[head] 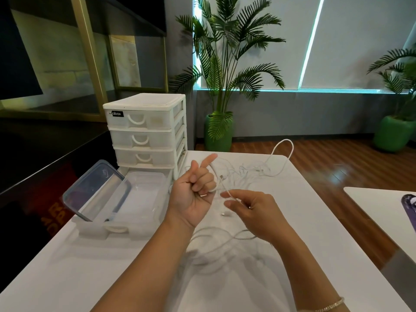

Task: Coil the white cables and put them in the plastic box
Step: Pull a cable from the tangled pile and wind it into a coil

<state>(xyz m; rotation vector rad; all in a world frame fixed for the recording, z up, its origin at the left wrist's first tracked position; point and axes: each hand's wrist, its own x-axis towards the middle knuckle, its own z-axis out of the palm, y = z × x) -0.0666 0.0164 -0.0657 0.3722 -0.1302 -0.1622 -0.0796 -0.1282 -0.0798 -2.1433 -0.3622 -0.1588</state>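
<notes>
L hand is gripping a white cable, palm up, w/ index finger pointing up and away; the cable is wrapping round the curled fingers. R hand is pinching the same cable btwn thumb and fingertips, just right of the L grip. Btwn the two grips the cable is running short and slanting, down to the right, w/ a plug end showing just above. Below the R grip its slack is drooping in blurred loops toward the near bench edge, long axis roughly left-right.

More white cables are lying tangled on the bench beyond both grips, one loop arching up over the far edge. A small connector is lying on the bench under the R grip's fingertips.

Left of the L grip, a clear box is sitting open; can't tell if anything's inside. Its lid is leaning tilted at the box's left side. Both are sitting in a pulled-out drawer of the drawer unit, standing beyond, other 3 drawers closed.
</notes>
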